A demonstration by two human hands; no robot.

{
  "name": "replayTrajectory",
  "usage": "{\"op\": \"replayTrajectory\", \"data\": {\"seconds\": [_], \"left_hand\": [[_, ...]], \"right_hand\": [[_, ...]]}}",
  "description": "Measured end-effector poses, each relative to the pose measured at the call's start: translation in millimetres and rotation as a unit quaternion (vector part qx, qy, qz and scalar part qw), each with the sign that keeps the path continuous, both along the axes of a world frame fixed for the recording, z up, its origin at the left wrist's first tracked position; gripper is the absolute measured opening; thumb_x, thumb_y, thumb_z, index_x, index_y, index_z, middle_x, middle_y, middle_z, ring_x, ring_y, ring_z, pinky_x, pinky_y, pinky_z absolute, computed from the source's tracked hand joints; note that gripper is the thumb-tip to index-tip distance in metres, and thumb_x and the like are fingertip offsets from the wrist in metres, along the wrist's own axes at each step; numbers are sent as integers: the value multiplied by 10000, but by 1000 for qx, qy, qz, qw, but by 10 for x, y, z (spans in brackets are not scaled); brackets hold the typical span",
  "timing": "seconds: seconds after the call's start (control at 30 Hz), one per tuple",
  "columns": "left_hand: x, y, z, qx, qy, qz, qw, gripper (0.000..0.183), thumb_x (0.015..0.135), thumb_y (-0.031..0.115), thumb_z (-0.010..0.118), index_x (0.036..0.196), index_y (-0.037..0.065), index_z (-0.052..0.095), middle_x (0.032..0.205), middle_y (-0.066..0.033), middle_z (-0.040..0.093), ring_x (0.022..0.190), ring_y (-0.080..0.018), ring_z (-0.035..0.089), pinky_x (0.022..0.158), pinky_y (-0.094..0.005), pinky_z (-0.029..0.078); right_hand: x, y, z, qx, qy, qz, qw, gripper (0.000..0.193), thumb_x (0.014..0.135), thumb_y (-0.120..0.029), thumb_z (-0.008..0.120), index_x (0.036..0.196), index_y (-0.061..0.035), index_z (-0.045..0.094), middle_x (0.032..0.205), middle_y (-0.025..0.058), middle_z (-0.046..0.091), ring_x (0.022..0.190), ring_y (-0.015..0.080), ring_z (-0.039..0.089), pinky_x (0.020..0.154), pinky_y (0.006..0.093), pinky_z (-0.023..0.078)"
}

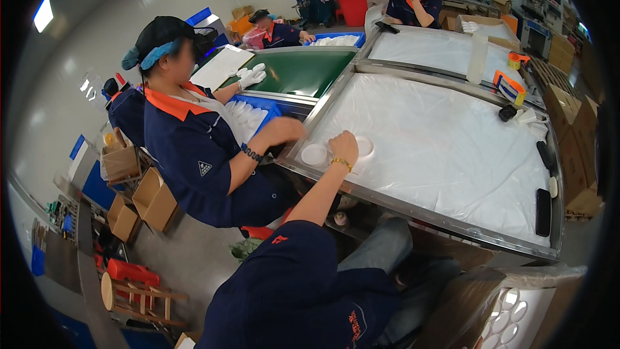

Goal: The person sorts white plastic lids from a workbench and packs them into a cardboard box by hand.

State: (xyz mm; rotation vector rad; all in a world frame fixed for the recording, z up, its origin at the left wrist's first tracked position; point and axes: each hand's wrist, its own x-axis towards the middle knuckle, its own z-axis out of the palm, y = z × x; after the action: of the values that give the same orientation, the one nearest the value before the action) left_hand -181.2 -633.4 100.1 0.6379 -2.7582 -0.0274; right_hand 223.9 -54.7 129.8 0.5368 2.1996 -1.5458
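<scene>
My left hand [343, 147], with a thin gold bracelet at its wrist, reaches over the near left corner of the plastic-covered table [439, 148]. Its fingers are curled closed, and what they hold, if anything, is hidden. Right beside it lies a shallow round white lid or dish [363, 148]; I cannot tell whether the fingers touch it. A second round white piece [314, 154] lies flat to the left of the hand. My right hand does not show.
At left a co-worker's bare hand [284, 130] hovers by the table corner, near a blue bin [274, 111] of white pieces. Phone [543, 212] and tape dispenser [510, 88] lie along the right edge. A box [542, 291] with round white pieces stands lower right.
</scene>
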Motion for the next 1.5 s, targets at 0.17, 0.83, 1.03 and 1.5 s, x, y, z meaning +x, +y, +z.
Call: {"op": "replayTrajectory", "data": {"seconds": [0.17,0.83,1.03,1.5], "left_hand": [[236,44,-6,-150,-12,-128,980,116,830,117,543,910,66,610,867,-91,634,885,-228,634,888,-458,427],[694,-128,-22,-22,19,-26,999,254,833,262,581,1061,160,540,1022,-174,536,937,-359,573,765,-567,395],[483,558,-85,21,10,-208,978,219,843,132,488,1059,130,524,907,-156,585,767,-341,626,677,-481,464],[120,2824,-21,157,49,-594,788,274,747,-25,529,1001,77,526,979,-131,536,956,-292,550,724,-427,421]], "right_hand": [[9,28,-121,1,1,-18,1000,931,848,-483,612,1454,54,153,1524,219,157,1421,319,126,1158,355,104],[-95,-289,376,-58,-14,-38,998,798,865,-380,620,1468,-35,226,1526,182,190,1407,311,170,1144,390,170],[-116,-272,390,-40,-15,-24,999,788,871,-375,616,1467,-36,230,1521,178,208,1403,308,185,1141,389,182],[-655,-291,623,400,160,112,895,463,909,-252,592,1290,-16,481,1193,210,565,1088,316,549,944,399,418]]}}
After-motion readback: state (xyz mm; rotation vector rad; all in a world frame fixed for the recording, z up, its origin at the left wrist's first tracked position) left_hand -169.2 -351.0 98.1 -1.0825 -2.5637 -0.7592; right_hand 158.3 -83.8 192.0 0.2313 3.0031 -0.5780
